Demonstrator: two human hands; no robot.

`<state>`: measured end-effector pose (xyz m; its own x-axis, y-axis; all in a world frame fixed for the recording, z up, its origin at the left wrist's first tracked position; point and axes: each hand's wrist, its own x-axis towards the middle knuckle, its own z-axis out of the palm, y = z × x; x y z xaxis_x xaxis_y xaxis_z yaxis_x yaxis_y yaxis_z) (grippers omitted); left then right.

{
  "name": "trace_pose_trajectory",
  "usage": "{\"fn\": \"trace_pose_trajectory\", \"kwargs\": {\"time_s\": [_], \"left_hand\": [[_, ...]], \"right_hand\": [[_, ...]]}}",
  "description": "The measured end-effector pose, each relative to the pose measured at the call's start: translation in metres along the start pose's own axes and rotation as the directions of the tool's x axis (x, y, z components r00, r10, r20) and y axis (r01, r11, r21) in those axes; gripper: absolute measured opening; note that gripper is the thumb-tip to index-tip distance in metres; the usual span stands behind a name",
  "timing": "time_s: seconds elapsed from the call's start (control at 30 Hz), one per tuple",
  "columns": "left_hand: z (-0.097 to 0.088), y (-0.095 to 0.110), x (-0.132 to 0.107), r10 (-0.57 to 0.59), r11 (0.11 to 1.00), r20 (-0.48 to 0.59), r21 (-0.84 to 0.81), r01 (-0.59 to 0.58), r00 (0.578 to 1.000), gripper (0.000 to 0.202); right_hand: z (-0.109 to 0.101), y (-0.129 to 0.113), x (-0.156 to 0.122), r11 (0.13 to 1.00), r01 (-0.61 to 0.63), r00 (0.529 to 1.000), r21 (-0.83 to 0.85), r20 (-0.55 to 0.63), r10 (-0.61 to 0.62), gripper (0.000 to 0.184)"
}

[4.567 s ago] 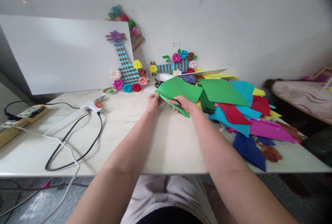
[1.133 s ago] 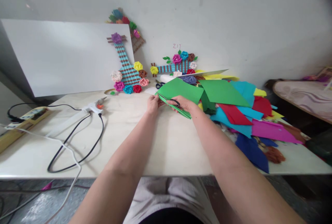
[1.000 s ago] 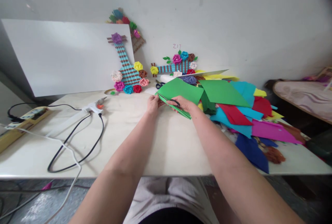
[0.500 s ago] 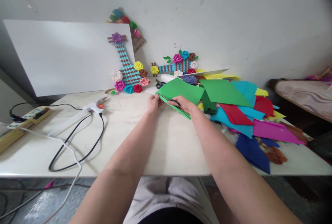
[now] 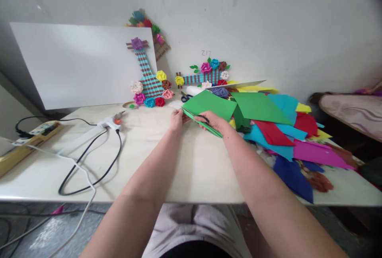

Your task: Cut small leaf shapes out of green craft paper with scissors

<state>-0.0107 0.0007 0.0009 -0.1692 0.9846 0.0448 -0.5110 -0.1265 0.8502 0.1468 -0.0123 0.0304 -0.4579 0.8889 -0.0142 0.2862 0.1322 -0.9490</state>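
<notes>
A green sheet (image 5: 210, 104), like craft paper or foam, lies slanted over the near left edge of a pile of coloured sheets. My left hand (image 5: 177, 118) pinches its left corner between thumb and fingers. My right hand (image 5: 213, 122) is closed round the dark handles of a pair of scissors (image 5: 203, 118), whose blades lie along the sheet's near edge and point toward my left hand. A narrow green strip (image 5: 217, 133) shows along that edge, under my right hand. Another pair of scissors (image 5: 186, 98) lies just behind my left hand.
Coloured sheets (image 5: 268, 142) spread over the table's right side. To the left lie a glue gun (image 5: 110, 122), its looped black cable and a power strip (image 5: 30, 140). Flower-decorated guitar shapes (image 5: 147, 79) and a white board (image 5: 80, 63) stand at the back.
The whole view has shifted slightly, so things appear a little further right. Both hands keep their hold, the scissors staying at the sheet's near edge.
</notes>
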Motion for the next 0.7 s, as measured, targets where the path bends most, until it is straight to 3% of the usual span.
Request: {"fn": "trace_pose_trajectory", "kwargs": {"time_s": [0.23, 0.7], "left_hand": [[0.0028, 0.0013, -0.0032, -0.016, 1.000, -0.002, 0.015, 0.016, 1.000, 0.021], [0.0040, 0.0046, -0.0048, 0.004, 1.000, -0.025, 0.030, -0.004, 1.000, 0.016]], "right_hand": [[-0.0017, -0.0007, 0.0066, 1.000, -0.022, 0.998, -0.009, 0.054, 0.023, 0.030], [0.0012, -0.0043, 0.0102, 0.998, -0.005, 0.999, -0.070, 0.031, 0.007, 0.031]]}}
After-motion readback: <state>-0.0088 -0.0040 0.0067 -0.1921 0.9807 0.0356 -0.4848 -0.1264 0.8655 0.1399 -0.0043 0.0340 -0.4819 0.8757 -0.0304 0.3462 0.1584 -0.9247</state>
